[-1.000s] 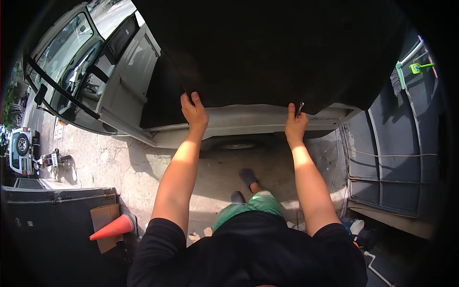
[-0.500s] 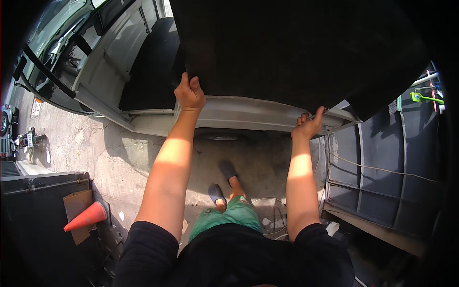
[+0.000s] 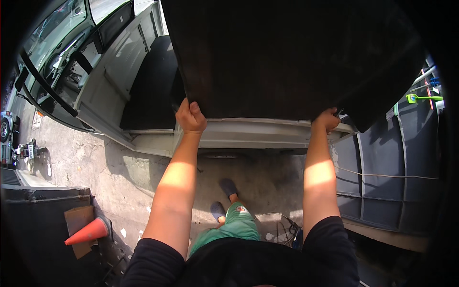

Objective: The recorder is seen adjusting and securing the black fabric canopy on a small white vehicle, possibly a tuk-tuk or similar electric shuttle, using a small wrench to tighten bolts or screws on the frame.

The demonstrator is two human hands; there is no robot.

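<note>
A large black sheet (image 3: 287,62) stands over the side of a white truck bed (image 3: 258,134), filling the upper middle of the view. My left hand (image 3: 191,116) is closed round the sheet's near left corner, thumb on top. Farther right, my right hand (image 3: 326,119) grips the near edge with curled fingers. A small metallic thing (image 3: 340,113) shows beside those fingers; its kind is too small to tell. Part of the sheet hangs down past my right hand as a dark flap (image 3: 366,115). My fingertips under the sheet are hidden.
Dark matting (image 3: 150,86) lines the truck bed at the left, near the cab (image 3: 57,57). An orange cone (image 3: 88,232) leans by cardboard at lower left. A grey panelled wall or gate (image 3: 382,162) stands at right, with a green-headed brush (image 3: 420,98). Cables (image 3: 282,217) lie near my feet.
My right hand has shifted to the right along the sheet's edge. The left keeps its grip on the corner. Truck, sheet and left hand sit lower in the view.
</note>
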